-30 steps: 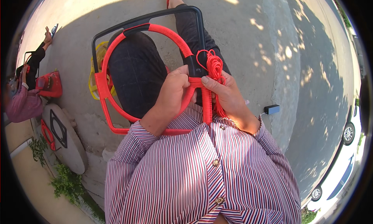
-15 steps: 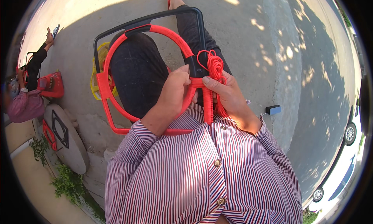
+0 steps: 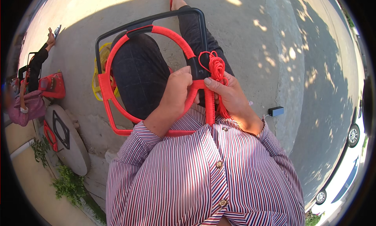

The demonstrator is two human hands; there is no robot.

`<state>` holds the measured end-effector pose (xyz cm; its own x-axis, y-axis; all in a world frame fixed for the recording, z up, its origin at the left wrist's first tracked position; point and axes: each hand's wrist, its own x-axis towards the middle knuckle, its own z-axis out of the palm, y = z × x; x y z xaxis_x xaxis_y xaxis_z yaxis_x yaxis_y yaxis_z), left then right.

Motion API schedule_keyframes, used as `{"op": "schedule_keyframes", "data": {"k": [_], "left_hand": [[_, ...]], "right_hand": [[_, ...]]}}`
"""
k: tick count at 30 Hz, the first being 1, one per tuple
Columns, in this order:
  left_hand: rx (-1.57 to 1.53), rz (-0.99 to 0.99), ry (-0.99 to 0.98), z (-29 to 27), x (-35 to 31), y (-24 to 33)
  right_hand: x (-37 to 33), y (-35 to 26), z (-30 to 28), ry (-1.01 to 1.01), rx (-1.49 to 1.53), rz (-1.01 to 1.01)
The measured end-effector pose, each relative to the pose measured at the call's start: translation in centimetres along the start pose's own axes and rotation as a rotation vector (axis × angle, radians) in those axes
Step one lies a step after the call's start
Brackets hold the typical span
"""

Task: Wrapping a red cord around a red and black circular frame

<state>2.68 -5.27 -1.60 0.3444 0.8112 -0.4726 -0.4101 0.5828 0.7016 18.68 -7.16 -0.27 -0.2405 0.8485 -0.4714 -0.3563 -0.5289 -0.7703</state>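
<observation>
On the lap, two hands (image 3: 178,92) (image 3: 231,96) clenched around one red-wrapped frame (image 3: 117,108) and one red cord bundle (image 3: 215,67).

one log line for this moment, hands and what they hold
left hand: grips red-wrapped frame | right hand: holds red cord bundle at frame | frame: on lap, part still black | scene: pavement

Bright daylight outdoors. I'm sitting in broad shade; sunlit pavement (image 3: 78,6) runs from 10 to 12 o'clock, dappled leaf shadows at 1 to 3. No glare on my hands, colours saturated. Centre sharp, no motion blur. Heavy fisheye bend at the rim, black vignette corners; car (image 3: 344,175) at 4 o'clock stretched and soft.
</observation>
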Motion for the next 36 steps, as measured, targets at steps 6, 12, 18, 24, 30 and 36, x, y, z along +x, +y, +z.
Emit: {"op": "schedule_keyframes", "data": {"k": [6, 12, 18, 24, 30, 36], "left_hand": [[0.097, 0.042, 0.035, -0.1, -0.2, -0.3], [-0.021, 0.013, 0.032, 0.3, -0.6, 0.7], [0.027, -0.057, -0.067, -1.5, -0.2, 1.6], [0.009, -0.061, -0.029, -1.0, -1.0, 1.6], [0.084, -0.014, -0.038, -1.5, -1.0, 1.0], [0.046, -0.028, -0.010, -1.2, -0.9, 0.8]], "right_hand": [[0.0, 0.2, -1.8, -0.014, 0.010, -0.014], [-0.2, 0.2, -2.3, -0.035, 0.052, -0.031], [-0.8, 0.3, -2.0, -0.080, 0.007, 0.003], [-0.1, 0.7, -1.9, -0.070, -0.010, 0.020], [0.0, 0.3, -0.5, -0.083, -0.105, -0.016], [0.0, 0.0, -1.0, -0.175, -0.065, 0.043]]}}
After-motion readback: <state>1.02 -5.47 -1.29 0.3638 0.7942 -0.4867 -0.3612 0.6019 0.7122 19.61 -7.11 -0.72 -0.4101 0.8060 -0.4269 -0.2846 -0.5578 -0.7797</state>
